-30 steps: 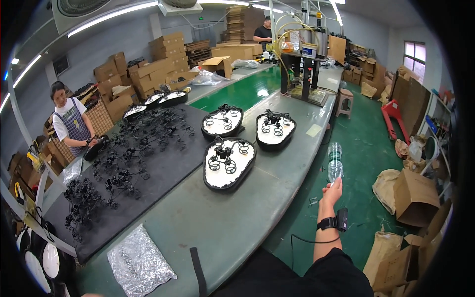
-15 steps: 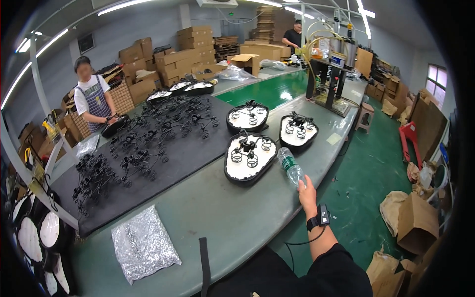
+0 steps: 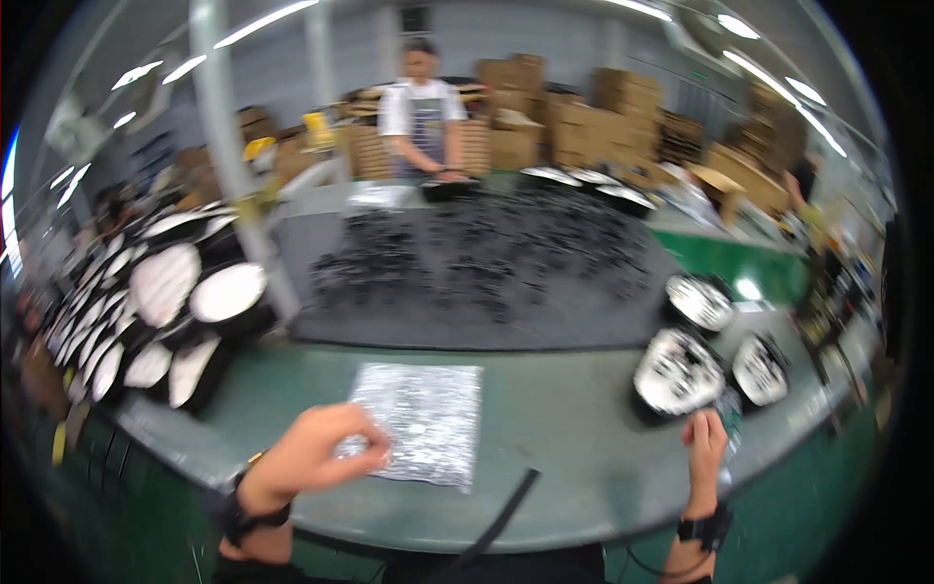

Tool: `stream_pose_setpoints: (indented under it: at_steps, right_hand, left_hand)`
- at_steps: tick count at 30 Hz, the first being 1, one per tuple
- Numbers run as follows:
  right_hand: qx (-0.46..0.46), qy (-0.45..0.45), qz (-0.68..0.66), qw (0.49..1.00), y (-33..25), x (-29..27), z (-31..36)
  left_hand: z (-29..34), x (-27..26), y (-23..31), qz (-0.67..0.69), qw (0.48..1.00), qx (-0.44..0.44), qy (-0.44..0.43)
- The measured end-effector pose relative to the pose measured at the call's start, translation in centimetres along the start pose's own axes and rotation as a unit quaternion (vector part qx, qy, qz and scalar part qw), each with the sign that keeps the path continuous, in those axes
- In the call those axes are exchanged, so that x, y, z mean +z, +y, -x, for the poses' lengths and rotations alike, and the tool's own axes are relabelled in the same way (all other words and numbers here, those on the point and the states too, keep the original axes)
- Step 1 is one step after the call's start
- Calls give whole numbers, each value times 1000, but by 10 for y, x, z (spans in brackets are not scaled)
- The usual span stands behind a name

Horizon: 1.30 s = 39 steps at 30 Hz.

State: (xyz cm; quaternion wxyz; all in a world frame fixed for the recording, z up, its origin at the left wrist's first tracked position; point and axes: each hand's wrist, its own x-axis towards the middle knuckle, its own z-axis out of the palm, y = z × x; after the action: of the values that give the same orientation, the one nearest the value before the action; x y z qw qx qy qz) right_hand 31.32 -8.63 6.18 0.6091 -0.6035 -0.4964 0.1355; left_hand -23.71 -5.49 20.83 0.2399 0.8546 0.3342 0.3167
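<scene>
My left hand (image 3: pixel 326 448) is over the left edge of a clear bag of shiny silvery bits (image 3: pixel 428 419), fingers curled toward the thumb in a pinch. Whether its fingertips hold anything is blurred. My right hand (image 3: pixel 705 443) is closed near the table's front right, with its inside hidden. Just beyond its right side a clear plastic bottle (image 3: pixel 730 419) shows, smeared; I cannot tell if they touch. Behind it are black shells with white insides (image 3: pixel 671 380), bearing dark wire frames. A black strap (image 3: pixel 511 506) lies at the near edge.
A dark mat (image 3: pixel 467 331) carries many tangled black wire frames (image 3: pixel 496 263). Across the table a person (image 3: pixel 423 127) handles a black shell. White-faced black shells (image 3: pixel 229 292) are stacked at left, beside a pole (image 3: pixel 229 127). Cardboard boxes (image 3: pixel 603 127) stand behind.
My view has swung left. My left hand has come into view over the bag. My right hand, earlier extended with fingers on the bottle, is now curled closed beside it.
</scene>
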Motion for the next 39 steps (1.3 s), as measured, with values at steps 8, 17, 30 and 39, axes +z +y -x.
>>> stream_pose_setpoints:
  at_steps: [8,17,30,39]
  right_hand:
    - [-109,-275,63,953,-23,174,12]
    - [-151,-423,164,878,-50,219,18]
    - [-67,-457,172,870,-58,247,30]
    - [-229,-255,-193,919,-196,291,1]
  left_hand:
    - [59,-58,-251,25,849,-392,354]
    - [87,-142,-380,323,568,-358,667]
    - [130,-144,-358,397,526,-255,707]
    - [161,-29,-216,561,524,-153,623]
